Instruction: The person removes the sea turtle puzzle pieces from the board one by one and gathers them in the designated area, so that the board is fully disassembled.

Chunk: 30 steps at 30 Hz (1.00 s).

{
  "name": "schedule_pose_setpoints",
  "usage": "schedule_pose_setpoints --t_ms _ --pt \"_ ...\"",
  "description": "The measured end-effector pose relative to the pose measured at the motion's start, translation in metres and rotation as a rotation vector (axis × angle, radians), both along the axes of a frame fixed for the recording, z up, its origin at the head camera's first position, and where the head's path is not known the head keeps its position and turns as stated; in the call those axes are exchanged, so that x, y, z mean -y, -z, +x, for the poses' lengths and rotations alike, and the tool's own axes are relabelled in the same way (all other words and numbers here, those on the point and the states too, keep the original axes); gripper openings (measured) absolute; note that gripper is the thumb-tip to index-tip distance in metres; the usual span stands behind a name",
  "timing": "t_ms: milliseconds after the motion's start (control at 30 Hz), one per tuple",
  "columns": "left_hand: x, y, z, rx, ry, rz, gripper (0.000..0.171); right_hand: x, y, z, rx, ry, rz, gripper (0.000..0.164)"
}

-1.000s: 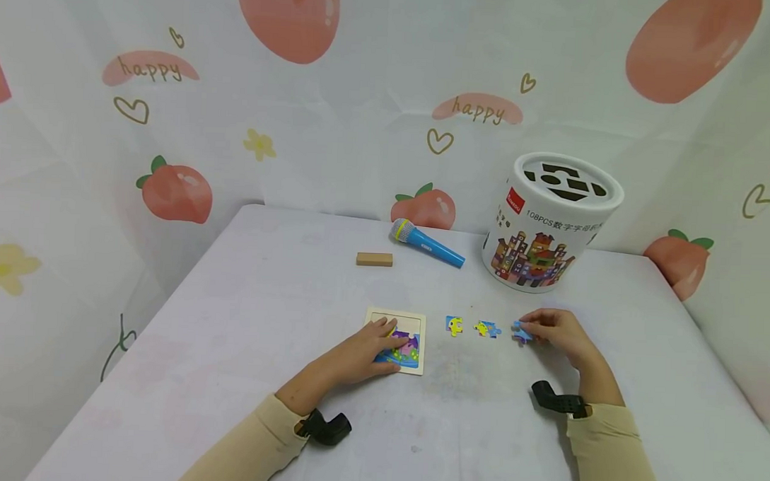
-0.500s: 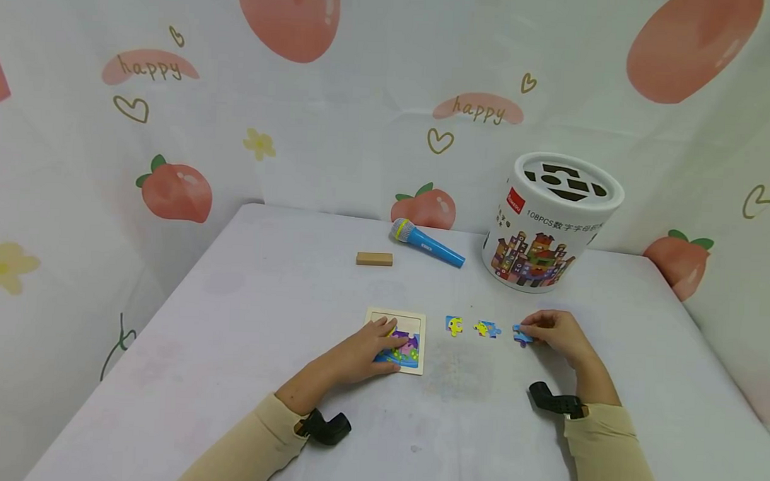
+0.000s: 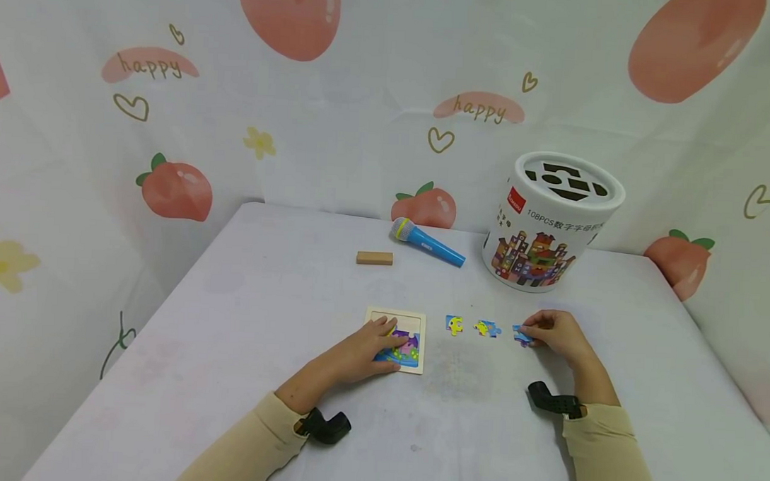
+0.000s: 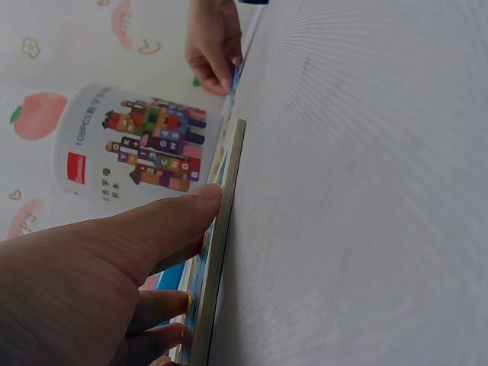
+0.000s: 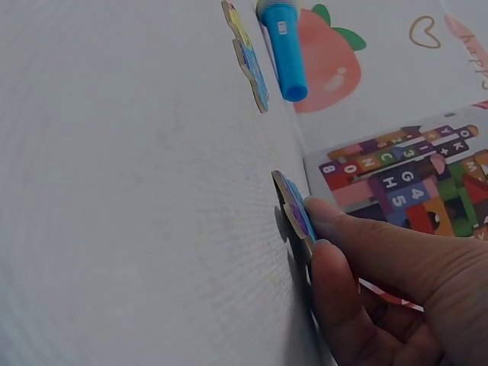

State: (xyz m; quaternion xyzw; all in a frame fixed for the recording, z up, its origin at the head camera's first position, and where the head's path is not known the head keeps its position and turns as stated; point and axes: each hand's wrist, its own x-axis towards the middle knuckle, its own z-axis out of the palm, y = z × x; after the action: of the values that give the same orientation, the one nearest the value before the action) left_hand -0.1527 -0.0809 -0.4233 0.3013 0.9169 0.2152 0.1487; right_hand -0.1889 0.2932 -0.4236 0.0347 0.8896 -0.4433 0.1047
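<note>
Pinched piece (image 3: 519,331) by its edge in right hand (image 3: 558,334), right of two loose pieces (image 3: 487,329), seemingly tipped slightly off table (image 3: 281,293). Rested left hand (image 3: 360,355) spread over frame (image 3: 414,321), farther left, gripping nothing. Probably needed light edge pinch, plus frame pinned flat. Saw fitted pieces (image 3: 408,352) in frame's near part, none along far side where uncovered. Couldn't see inside lidded tub (image 3: 541,235), far right.

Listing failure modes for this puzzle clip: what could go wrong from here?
The right hand pinches a blue piece only by its edge; it could slip.
The left hand lies across the puzzle board and might nudge the seated pieces.
Two loose pieces lie between the hands; a low carry leftward could bump them.
</note>
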Motion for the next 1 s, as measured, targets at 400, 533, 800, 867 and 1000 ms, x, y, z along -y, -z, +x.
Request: schedule_pose_setpoints --t_ms 400,533,800,867,1000 --pt "0.0 0.0 0.0005 -0.003 -0.001 0.006 0.052 0.0042 -0.0005 0.0016 -0.015 -0.004 0.015 0.022" --pt "-0.0002 -0.0005 0.0004 -0.008 0.002 0.005 0.052 0.0044 0.0 0.0016 -0.028 -0.008 0.024 0.021" --pt "-0.0001 0.0002 -0.0006 -0.009 0.008 0.004 0.052 0.0029 0.0022 0.0004 -0.019 -0.014 0.025 0.022" --pt "-0.0001 0.0006 -0.0006 -0.007 0.004 0.0 0.053 0.0026 0.0023 -0.0001 -0.017 -0.013 0.029 0.021" --pt "-0.0005 0.0007 -0.0004 -0.005 0.003 -0.004 0.053 0.0029 0.0013 0.0006 -0.015 -0.016 0.038 0.022"
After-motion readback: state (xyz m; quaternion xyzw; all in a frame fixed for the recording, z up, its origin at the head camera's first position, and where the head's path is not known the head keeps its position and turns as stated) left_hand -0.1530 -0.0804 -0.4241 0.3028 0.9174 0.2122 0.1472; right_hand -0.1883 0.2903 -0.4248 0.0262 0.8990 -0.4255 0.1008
